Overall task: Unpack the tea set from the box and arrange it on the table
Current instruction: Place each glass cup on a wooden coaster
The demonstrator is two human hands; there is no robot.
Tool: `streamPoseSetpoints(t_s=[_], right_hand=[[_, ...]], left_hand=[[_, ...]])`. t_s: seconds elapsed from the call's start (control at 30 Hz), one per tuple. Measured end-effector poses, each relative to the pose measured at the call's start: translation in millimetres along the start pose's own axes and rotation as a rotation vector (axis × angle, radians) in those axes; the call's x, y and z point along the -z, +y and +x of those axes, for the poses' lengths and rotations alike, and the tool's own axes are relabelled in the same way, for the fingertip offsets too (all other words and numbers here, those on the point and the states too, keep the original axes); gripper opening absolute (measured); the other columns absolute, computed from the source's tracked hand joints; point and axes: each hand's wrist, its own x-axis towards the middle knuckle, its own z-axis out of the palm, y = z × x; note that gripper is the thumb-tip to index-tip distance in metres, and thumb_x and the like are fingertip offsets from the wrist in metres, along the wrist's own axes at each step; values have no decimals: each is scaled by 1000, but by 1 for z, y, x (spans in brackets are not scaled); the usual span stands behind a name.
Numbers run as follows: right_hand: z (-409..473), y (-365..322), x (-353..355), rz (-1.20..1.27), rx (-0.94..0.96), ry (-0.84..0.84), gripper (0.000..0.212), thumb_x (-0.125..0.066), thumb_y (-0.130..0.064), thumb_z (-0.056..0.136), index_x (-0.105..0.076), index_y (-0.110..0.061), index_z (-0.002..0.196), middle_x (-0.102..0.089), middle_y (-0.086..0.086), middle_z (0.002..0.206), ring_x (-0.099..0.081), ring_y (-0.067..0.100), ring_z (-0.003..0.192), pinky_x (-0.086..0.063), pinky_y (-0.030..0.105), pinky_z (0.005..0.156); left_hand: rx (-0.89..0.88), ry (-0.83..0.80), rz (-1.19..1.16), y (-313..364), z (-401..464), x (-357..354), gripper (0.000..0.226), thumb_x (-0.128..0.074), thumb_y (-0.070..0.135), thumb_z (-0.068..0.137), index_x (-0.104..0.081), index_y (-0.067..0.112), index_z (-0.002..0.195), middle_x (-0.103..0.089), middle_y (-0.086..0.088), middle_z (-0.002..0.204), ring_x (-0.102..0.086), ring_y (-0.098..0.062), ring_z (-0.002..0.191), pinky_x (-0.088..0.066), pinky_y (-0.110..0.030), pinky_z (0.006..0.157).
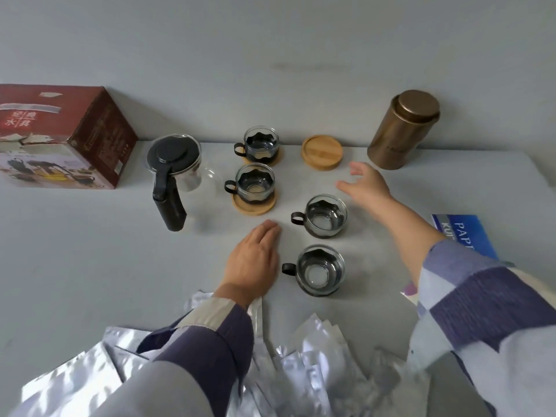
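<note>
Right hand [365,183]: empty, fingers spread apart, reaching toward the bare bamboo coaster [322,152] near the back of the counter [90,251]; not touching it.
Left hand [254,260]: empty, fingers together, palm flat on the counter just beside the two near cups.
Cups, four, glass with dark holders: far cup [260,143] and second cup [255,183] each sit on a coaster; third cup [325,216] and nearest cup [320,269] stand directly on the counter.
Teapot [174,173]: out of the box, left of the cups, lid on.
Box [60,136]: far left, apart from the set.
Progress, judged: unpacking appears done; two cups lack coasters.
Unclear: only one spare coaster shows, or possibly a stack; box contents hidden; brass canister [403,130] purpose unknown; foil wrappers [301,371] and blue booklet [463,236] partly cut off by sleeves.
</note>
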Motion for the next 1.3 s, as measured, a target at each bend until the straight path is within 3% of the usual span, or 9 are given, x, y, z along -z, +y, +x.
streamPoseSetpoints(t_s=[0.2,0.33,0.57,0.77,0.87,1.03,1.3], right_hand=[[43,14,-21,-133,25,38,77,-73,-45,74,-42,-10,135,-44,10,136,-35,30,130,-36,39,104],[62,4,-31,-186,15,104,96,-73,-60,65,-35,-15,140,-37,8,142,-28,28,136,-33,43,106],[80,-6,-44,-198,12,168,103,-73,-70,54,-37,-22,137,-37,2,140,-31,27,132,-31,46,103],[79,-8,-38,-110,37,188,98,-74,-69,53,-41,-24,133,-39,-1,135,-31,25,132,-30,45,102],[65,-2,-25,-68,154,200,91,-79,-61,56,-44,-24,131,-41,-1,134,-30,25,132,-27,45,105],[33,33,-11,-155,378,207,95,-84,-56,52,-46,-23,132,-45,-2,132,-36,27,122,-31,41,96],[17,58,-15,-343,405,84,91,-82,-50,58,-42,-28,138,-45,-3,134,-38,28,119,-32,39,94]], left_hand=[[42,111,-75,0,6,-14,48,-39,23,88,-57,10,130,-53,-2,134,-49,-16,123,-28,-19,109],[66,124,-83,3,9,-15,47,-41,24,87,-58,11,129,-54,0,133,-50,-15,123,-34,-23,108],[82,127,-90,6,10,-13,44,-44,21,87,-59,11,128,-55,1,131,-49,-12,123,-31,-18,108],[98,110,-77,7,11,-11,44,-46,21,87,-59,13,128,-54,2,132,-47,-9,124,-25,-12,109],[103,110,-78,8,10,-10,46,-43,23,86,-59,13,128,-55,2,132,-48,-10,123,-23,-9,108],[100,116,-69,7,10,-12,46,-43,23,86,-59,13,128,-55,2,132,-49,-12,123,-25,-12,108],[91,126,-71,4,10,-15,49,-40,27,86,-59,14,128,-55,2,132,-48,-12,125,-30,-19,108]])
